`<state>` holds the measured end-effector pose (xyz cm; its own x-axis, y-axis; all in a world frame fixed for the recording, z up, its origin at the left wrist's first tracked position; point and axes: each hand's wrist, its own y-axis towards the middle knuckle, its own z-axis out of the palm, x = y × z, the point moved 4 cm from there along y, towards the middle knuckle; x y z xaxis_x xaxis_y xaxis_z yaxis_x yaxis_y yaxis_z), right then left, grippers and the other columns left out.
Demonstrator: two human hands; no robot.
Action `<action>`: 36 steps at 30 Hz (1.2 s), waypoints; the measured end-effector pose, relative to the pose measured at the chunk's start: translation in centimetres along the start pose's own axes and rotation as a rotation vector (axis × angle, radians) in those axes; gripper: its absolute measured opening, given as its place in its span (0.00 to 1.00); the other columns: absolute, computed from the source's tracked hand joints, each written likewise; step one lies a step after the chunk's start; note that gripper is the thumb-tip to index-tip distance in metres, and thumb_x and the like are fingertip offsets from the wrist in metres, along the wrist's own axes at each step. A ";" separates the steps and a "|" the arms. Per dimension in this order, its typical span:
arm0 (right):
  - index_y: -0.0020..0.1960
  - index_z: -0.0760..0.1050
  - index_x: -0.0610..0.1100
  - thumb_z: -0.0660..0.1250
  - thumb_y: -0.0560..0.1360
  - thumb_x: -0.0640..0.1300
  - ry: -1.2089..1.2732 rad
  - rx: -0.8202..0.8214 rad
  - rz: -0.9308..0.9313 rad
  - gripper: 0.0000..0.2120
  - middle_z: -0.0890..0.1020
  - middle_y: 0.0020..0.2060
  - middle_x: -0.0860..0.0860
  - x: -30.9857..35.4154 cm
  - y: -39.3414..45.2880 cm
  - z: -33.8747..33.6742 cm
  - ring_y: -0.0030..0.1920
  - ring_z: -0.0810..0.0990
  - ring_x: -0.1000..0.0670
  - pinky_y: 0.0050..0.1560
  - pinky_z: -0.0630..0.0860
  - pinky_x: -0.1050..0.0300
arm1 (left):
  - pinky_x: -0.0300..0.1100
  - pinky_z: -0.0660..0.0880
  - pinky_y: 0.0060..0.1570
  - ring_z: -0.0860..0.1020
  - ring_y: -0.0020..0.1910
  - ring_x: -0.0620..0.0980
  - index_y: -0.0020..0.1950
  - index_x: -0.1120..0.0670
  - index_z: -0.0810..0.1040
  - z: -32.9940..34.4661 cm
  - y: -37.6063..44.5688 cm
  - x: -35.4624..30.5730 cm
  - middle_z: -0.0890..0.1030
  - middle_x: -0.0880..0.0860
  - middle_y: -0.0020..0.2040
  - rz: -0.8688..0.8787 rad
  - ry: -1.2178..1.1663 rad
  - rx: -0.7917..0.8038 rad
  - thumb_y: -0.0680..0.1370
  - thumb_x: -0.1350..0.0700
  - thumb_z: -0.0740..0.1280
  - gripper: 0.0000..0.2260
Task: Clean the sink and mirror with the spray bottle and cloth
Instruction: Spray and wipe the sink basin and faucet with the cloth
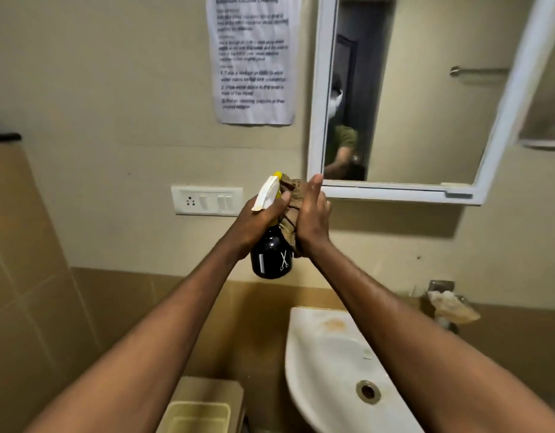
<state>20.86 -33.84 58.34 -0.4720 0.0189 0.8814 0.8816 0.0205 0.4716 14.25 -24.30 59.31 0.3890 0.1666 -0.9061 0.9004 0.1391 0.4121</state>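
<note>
Your left hand [254,220] is wrapped round the neck of the bottle [271,254], its fingers curled on it just under the white trigger head [267,193]. The bottle is dark, with a yellow cap peeking out at the top, and it hangs upright in the air in front of the wall, well above the sink [329,370].

Your right hand [312,220] holds the cloth [290,214] — a bunched tan wad pressed between your palm and the bottle's nozzle side. Your thumb sticks up straight, reaching the lower edge of the mirror frame as seen from the head camera; the other fingers are hidden behind the cloth, so how tightly they curl you cannot tell. Cloth and bottle are touching.

The mirror [426,98] hangs up and to the right of your hands in a white frame, reflecting a person in a green shirt and a towel bar. The sink sits below right, white, with a brownish stain near its back rim and a drain [367,391] in the bowl.

A printed sheet [252,57] is stuck on the wall left of the mirror, and a switch plate [207,200] sits just left of your left hand. A soap dish [451,304] is mounted right of the sink — and a pale bin [198,417] stands below left.
</note>
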 end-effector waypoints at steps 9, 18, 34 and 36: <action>0.72 0.69 0.51 0.36 0.75 0.70 -0.110 0.097 -0.086 0.40 0.68 0.62 0.54 3.4 0.6 -13.1 0.61 0.57 0.60 0.64 0.49 0.60 | 0.36 0.76 0.32 0.77 0.34 0.50 0.47 0.56 0.76 11.7 -0.2 -4.5 0.79 0.55 0.38 -0.101 -0.105 -0.065 0.76 0.63 0.62 0.05; 0.77 0.55 0.41 0.77 0.66 0.58 0.304 0.148 0.190 0.50 0.70 0.69 0.46 -0.5 2.8 -22.2 0.57 0.79 0.49 0.47 0.80 0.59 | 0.44 0.79 0.47 0.81 0.41 0.49 0.50 0.53 0.78 18.4 2.0 -2.5 0.83 0.52 0.43 -0.095 -0.339 0.123 0.71 0.59 0.64 0.09; 0.53 0.79 0.40 0.70 0.74 0.34 0.468 -0.079 0.327 0.08 0.85 0.46 0.39 -9.7 2.6 -25.5 0.46 0.85 0.42 0.46 0.82 0.48 | 0.48 0.77 0.41 0.78 0.39 0.49 0.53 0.54 0.75 23.4 5.7 5.3 0.80 0.52 0.41 0.013 0.087 0.151 0.71 0.57 0.65 0.11; 0.52 0.79 0.41 0.70 0.74 0.33 0.365 -0.139 0.318 0.08 0.84 0.48 0.38 -11.2 2.7 -26.1 0.47 0.84 0.41 0.50 0.82 0.46 | 0.54 0.76 0.43 0.76 0.39 0.51 0.51 0.54 0.75 24.0 6.0 7.9 0.79 0.52 0.41 -0.036 0.153 0.087 0.69 0.53 0.66 0.12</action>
<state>28.74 -60.10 50.39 -0.1678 -0.3487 0.9221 0.9858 -0.0637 0.1554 27.40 -45.63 52.29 0.3285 0.3102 -0.8921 0.9292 0.0632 0.3642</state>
